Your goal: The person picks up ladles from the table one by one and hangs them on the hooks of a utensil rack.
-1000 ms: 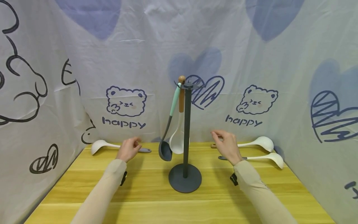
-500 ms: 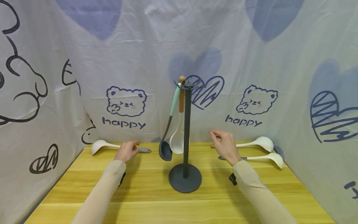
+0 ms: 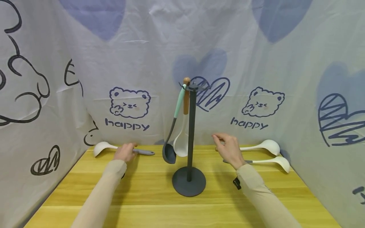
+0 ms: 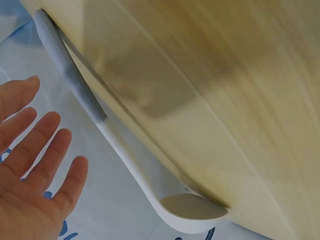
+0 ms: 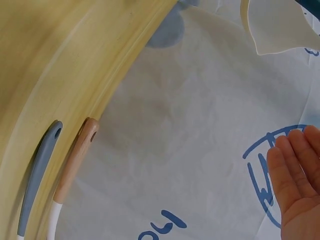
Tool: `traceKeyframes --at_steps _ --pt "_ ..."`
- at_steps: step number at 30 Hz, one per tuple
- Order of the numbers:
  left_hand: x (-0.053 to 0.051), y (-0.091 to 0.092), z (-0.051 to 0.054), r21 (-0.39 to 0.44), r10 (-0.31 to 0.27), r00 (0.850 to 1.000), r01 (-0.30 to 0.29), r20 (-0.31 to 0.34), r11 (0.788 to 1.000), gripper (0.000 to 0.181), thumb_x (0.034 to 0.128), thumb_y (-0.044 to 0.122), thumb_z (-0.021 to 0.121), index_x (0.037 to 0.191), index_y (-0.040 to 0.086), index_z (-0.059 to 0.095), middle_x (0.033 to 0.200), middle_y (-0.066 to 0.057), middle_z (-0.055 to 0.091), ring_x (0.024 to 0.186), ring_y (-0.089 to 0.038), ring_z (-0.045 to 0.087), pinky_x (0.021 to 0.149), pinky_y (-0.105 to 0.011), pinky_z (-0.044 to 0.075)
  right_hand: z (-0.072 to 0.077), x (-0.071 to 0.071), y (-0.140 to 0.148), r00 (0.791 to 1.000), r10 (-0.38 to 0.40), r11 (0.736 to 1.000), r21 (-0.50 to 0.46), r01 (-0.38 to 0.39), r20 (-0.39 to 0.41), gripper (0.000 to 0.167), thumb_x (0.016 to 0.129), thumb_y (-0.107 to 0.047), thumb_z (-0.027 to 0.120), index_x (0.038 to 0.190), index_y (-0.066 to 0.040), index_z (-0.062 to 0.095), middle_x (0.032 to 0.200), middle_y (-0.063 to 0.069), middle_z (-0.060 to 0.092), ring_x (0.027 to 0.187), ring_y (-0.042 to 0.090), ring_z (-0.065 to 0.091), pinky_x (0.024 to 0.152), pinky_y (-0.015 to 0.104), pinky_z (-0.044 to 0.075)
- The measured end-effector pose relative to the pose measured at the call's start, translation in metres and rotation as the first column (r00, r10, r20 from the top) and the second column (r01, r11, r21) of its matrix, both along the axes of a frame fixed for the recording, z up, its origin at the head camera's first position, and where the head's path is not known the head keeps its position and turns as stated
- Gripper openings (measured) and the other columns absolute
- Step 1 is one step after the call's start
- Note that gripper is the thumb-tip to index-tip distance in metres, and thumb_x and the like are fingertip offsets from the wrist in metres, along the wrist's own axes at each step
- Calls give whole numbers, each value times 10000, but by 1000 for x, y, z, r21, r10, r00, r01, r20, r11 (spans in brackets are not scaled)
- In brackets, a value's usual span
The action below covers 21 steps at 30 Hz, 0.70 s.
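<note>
Left of utensil stand (image 3: 191, 136): left hand (image 3: 124, 153) spread, empty, beside grey-handled white ladle (image 4: 115, 139), likely light, stiff, best gripped mid-handle (image 4: 70, 72); right of stand: right hand (image 3: 229, 150) straight-fingered, empty

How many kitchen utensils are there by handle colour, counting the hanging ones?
Gray: 2 (left gray handle, right gray handle)
Brown: 2 (hanging brown handle, lying brown handle)
Mint: 1 (mint handle)
Total: 5

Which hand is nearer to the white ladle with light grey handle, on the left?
Left. The left hand covers part of that white ladle in the head view, but the left wrist view shows it apart; the right hand is farther, across the dark grey utensil stand.
</note>
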<state>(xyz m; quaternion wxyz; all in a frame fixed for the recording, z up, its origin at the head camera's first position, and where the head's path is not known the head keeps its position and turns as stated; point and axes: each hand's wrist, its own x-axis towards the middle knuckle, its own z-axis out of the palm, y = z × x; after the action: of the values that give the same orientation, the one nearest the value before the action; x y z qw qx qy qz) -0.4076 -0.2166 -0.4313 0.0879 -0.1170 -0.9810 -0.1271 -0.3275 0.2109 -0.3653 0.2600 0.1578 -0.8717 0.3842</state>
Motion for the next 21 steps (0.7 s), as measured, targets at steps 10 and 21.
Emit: traceKeyframes --at_steps 10,21 --pt "-5 -13 -8 9 17 1000 -17 -3 1000 431 831 84 725 1232 -36 620 1181 -287 637 1073 -466 603 916 -590 501 -1 -3 -3 999 -15 999 44 17 -50 271 999 -227 579 1119 -36 728 1071 145 734 971 297 708 828 453 588" --pt "-11 -10 -11 -62 20 1000 -21 -15 998 426 824 66 717 1228 -22 614 1178 -262 623 1065 -454 592 876 -596 516 1 0 -2 999 -11 998 64 14 -40 283 1003 -231 571 1129 -28 722 1077 144 733 984 294 704 842 451 584"
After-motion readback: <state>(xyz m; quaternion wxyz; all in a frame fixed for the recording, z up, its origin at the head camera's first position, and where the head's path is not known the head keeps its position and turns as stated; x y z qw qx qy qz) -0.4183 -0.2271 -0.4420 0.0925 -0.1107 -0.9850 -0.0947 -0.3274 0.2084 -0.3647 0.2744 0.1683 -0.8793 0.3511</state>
